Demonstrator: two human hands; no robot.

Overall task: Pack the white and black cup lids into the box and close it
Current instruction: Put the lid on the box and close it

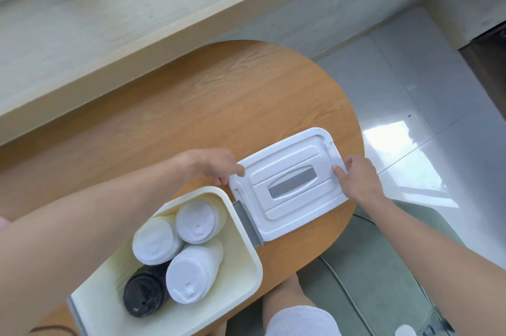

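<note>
Pale tiled floor (405, 83) and a long light-wood ledge (137, 6) framed the scene; an oval wooden bench (219, 94) stood against the ledge.

On the near part of the bench stood the cream box (241, 250), open at the top. Its white box lid (287, 185) lay flat on the bench just beside the box's right wall, inner face up, with a grey rectangular panel at its centre.

Inside the box, three stacks of white cup lids (191, 278) lay tilted against one another, and one stack of black cup lids (143, 294) lay in the near left corner, touching the white stacks.

My left hand (210, 164) gripped the left edge of the box lid, fingers curled over its corner. My right hand (356, 179) pinched the right edge of the box lid, thumb on top.

My knee, in white fabric (298, 322), showed below the bench, above a green seat cushion (383, 267).
</note>
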